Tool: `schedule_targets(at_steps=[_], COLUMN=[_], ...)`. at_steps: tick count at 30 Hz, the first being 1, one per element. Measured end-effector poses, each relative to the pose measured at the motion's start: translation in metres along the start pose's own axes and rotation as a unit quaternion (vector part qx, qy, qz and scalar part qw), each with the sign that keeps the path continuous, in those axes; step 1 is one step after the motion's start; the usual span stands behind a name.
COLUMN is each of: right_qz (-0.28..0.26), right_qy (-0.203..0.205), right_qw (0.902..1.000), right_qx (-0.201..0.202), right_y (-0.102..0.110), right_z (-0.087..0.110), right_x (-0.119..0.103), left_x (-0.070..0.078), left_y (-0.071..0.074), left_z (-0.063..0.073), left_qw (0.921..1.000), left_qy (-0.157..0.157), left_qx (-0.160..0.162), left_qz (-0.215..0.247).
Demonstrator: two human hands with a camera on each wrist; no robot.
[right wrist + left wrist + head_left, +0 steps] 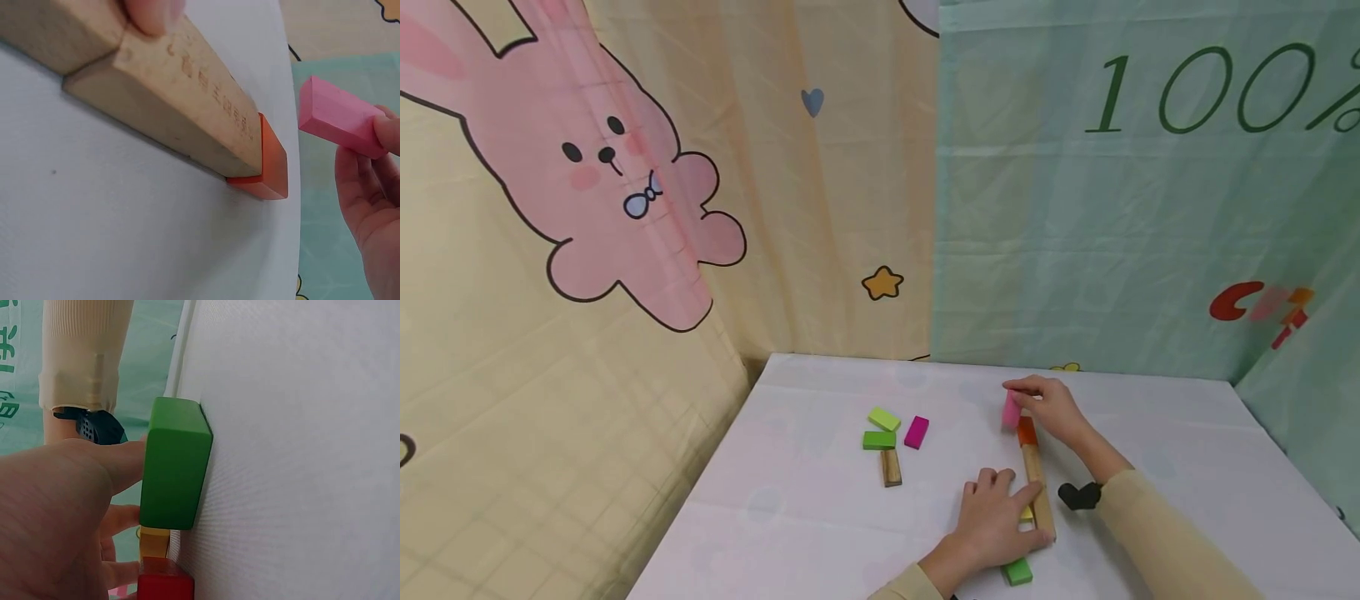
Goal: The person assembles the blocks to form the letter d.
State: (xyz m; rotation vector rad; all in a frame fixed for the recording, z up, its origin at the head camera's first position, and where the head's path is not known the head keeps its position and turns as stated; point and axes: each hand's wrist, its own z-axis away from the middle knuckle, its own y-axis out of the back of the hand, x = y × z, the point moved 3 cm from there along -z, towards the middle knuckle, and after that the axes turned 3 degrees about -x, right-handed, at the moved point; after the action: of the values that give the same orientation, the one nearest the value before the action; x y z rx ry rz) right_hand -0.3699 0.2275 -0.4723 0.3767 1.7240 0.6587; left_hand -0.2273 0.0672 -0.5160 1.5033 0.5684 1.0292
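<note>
In the head view my right hand (1055, 412) pinches a pink block (1011, 411) above the table's far part, beside an orange block (1027, 430). The orange block stands at the far end of a row of plain wooden blocks (187, 94), which butt end to end and carry printed characters. My left hand (994, 518) spreads its fingers over the near part of this row, one fingertip resting on the wood. By its thumb lies a green block (175, 469). A yellow block (1026, 515) and a red block (165, 589) show partly, the rest covered by the hand.
Left of the hands lie a lime block (884, 418), another green block (879, 440), a magenta block (917, 432) and a dark-grained wooden block (891, 468). They lie on the white table (760, 533). Printed curtains (835, 217) hang behind it.
</note>
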Motion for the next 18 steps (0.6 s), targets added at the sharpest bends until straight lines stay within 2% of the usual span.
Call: schedule_targets(at_steps=[18], right_qz=[-0.019], right_qy=[-0.015], right_qw=[0.9994], right_qx=[0.024], right_y=[0.01], right_z=[-0.019], right_x=[0.017], left_x=[-0.001], left_y=[0.001], left_z=[0.001], left_qw=[1.0], left_qy=[-0.001], left_qx=[-0.001], left_qz=[-0.002])
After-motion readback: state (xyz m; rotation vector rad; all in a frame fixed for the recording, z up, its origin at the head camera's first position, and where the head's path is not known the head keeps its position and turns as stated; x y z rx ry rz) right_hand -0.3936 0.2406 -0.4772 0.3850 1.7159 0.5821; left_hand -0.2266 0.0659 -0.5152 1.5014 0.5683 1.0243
